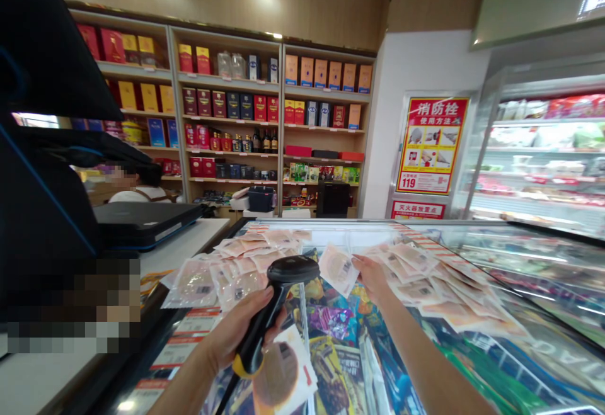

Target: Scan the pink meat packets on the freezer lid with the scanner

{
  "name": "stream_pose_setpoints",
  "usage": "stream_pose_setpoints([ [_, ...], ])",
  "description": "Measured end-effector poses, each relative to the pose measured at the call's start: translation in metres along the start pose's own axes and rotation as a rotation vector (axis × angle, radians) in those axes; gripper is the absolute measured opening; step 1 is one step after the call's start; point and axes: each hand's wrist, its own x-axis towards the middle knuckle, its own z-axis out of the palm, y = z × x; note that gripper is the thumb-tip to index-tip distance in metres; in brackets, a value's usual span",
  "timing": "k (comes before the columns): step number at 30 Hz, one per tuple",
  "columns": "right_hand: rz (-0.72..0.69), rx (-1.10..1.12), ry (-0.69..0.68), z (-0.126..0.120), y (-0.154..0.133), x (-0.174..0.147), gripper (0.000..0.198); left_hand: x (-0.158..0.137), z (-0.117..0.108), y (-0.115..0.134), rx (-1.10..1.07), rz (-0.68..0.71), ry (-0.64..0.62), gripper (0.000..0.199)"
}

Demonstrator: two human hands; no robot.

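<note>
My left hand point(250, 324) is wrapped round the handle of a black barcode scanner point(269, 301) with a yellow base, its head tilted to the right. Between the fingers of my right hand point(371, 276) is the edge of a clear flat packet point(339, 269) with a barcode label, in front of the scanner head. On the left, a pile of similar packets point(246, 257) lies on the glass freezer top. A wider spread of packets point(425, 283) lies to the right. Below the scanner is another packet point(286, 371) showing a brown round picture.
Bagged goods point(331, 324) show under the freezer glass. A dark checkout terminal point(47, 169) stands close on the left, above a white counter point(212, 229). Behind are shelves of boxed goods point(227, 106), a person point(142, 185) and a lit chiller point(548, 157).
</note>
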Motion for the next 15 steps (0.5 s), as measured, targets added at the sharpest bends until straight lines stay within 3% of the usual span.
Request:
stream_pose_setpoints([
  [15, -0.007, 0.013, 0.013, -0.0006, 0.0028, 0.0, 0.027, -0.0004, 0.0043, 0.0023, -0.035, 0.007, 0.066, 0.029],
])
